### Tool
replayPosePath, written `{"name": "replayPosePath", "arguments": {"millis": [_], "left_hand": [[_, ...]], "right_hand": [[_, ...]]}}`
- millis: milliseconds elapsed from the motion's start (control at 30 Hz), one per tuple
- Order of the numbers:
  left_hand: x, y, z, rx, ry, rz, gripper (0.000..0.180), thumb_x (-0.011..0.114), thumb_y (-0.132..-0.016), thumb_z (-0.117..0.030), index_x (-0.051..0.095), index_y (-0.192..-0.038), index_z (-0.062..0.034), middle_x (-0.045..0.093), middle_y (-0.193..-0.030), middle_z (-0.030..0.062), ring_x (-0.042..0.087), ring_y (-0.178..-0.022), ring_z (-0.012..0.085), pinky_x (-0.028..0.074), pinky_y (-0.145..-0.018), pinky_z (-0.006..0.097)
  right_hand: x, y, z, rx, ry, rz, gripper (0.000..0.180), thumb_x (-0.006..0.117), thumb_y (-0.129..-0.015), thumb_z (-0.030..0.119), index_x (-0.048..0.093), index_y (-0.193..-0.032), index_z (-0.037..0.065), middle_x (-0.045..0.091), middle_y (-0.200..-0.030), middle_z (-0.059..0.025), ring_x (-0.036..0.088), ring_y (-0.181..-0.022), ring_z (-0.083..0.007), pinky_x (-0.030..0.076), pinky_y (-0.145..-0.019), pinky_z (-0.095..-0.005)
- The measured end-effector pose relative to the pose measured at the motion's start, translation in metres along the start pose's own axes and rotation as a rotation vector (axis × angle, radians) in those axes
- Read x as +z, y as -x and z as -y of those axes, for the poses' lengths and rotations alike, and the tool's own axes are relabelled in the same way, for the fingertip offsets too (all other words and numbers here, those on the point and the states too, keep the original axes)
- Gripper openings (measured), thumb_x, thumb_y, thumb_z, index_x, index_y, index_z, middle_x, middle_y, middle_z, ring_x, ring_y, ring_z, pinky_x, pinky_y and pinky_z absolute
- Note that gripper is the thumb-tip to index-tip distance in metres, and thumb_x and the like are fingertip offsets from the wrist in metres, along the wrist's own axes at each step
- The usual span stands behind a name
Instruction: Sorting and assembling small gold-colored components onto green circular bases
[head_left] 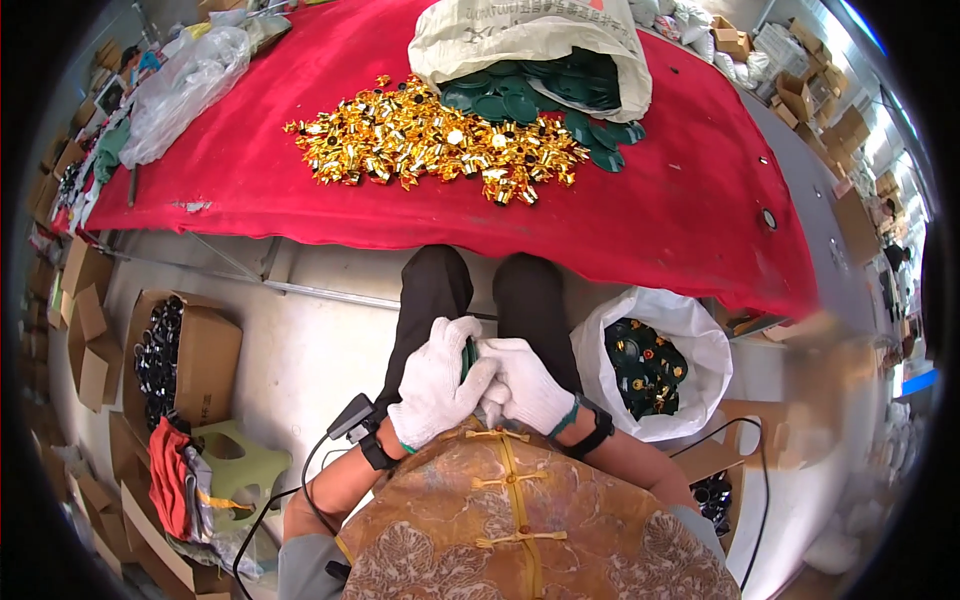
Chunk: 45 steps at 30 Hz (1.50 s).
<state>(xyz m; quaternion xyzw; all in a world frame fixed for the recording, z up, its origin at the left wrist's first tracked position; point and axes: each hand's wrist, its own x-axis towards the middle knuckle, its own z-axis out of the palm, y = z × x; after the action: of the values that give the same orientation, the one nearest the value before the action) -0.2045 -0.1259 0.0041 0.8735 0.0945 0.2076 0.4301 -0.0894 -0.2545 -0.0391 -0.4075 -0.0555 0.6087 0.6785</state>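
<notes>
Above my lap, both hands in white knitted gloves are drawn together. My left hand (pixel 440 383) is closed round a dark green plastic disc (pixel 468 357), held on edge so that only a strip of it shows. My right hand (pixel 530 382) presses against the left one with its fingers curled in; whatever lies inside them is hidden. Ahead on the red cloth table (pixel 330 215) lies a heap of small shiny gold pieces (pixel 400 140), some with black parts. Behind it, a white woven sack (pixel 510 40) lies open, with more green discs (pixel 510 95) spilling out.
By my right knee stands a white sack (pixel 705 365) of green discs with gold centres. Left on the floor are a carton (pixel 210 365) of black parts and a green plastic stool (pixel 240 465) beside red cloth (pixel 170 480). Clear plastic bags (pixel 190 90) lie at the table's far left.
</notes>
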Motion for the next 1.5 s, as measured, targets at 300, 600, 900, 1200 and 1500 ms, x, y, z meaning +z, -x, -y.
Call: {"name": "replayPosePath", "arguments": {"millis": [300,600,900,1200,1500], "left_hand": [[-0.004,0.015,0.025,-0.615,1.226,0.169,0.041,0.039,-0.115,-0.053,0.059,-0.122,-0.0185,0.062,-0.094,0.0,0.055,-0.066,0.0074,0.036,-0.046,0.019],[-0.009,0.013,-0.014,0.012,-0.042,-0.111,0.032,0.059,-0.104,-0.025,0.053,-0.128,-0.0057,0.064,-0.108,0.0242,0.07,-0.089,0.0426,0.055,-0.076,0.048],[-0.004,-0.002,0.02,-0.543,0.935,0.114,0.046,0.033,-0.116,-0.055,0.053,-0.13,-0.0166,0.06,-0.1,0.004,0.057,-0.071,0.0104,0.036,-0.048,0.021],[-0.03,-0.038,0.004,-0.304,0.833,0.443,0.079,0.085,-0.086,-0.003,0.037,-0.15,-0.0091,0.051,-0.132,0.0053,0.048,-0.127,0.015,0.041,-0.11,0.033],[-0.013,-0.048,0.015,-0.144,0.42,0.385,0.063,0.089,-0.08,-0.012,0.048,-0.128,-0.0063,0.059,-0.117,0.0105,0.062,-0.108,0.022,0.052,-0.096,0.037]], "right_hand": [[0.033,0.027,0.01,-0.904,1.893,-0.186,0.039,0.075,-0.094,0.033,0.058,-0.116,0.005,0.063,-0.093,-0.0139,0.071,-0.073,-0.0313,0.056,-0.061,-0.0396],[0.024,0.016,0.012,-0.06,0.036,0.063,0.021,0.048,-0.109,0.014,0.065,-0.107,0.002,0.063,-0.071,-0.0037,0.062,-0.051,-0.0145,0.052,-0.045,-0.0291],[0.02,0.013,0.021,-0.894,1.682,-0.177,0.036,0.071,-0.097,0.024,0.059,-0.124,0.004,0.065,-0.096,-0.0163,0.07,-0.076,-0.0364,0.058,-0.064,-0.0444],[-0.002,0.009,0.034,-1.051,1.465,-0.17,0.038,0.078,-0.09,0.018,0.064,-0.124,0.009,0.065,-0.099,-0.0135,0.069,-0.078,-0.0329,0.056,-0.067,-0.0419],[-0.015,0.011,0.038,-0.981,1.393,-0.139,0.037,0.079,-0.085,0.013,0.066,-0.12,0.007,0.068,-0.1,-0.0134,0.071,-0.082,-0.0329,0.057,-0.07,-0.0415]]}}
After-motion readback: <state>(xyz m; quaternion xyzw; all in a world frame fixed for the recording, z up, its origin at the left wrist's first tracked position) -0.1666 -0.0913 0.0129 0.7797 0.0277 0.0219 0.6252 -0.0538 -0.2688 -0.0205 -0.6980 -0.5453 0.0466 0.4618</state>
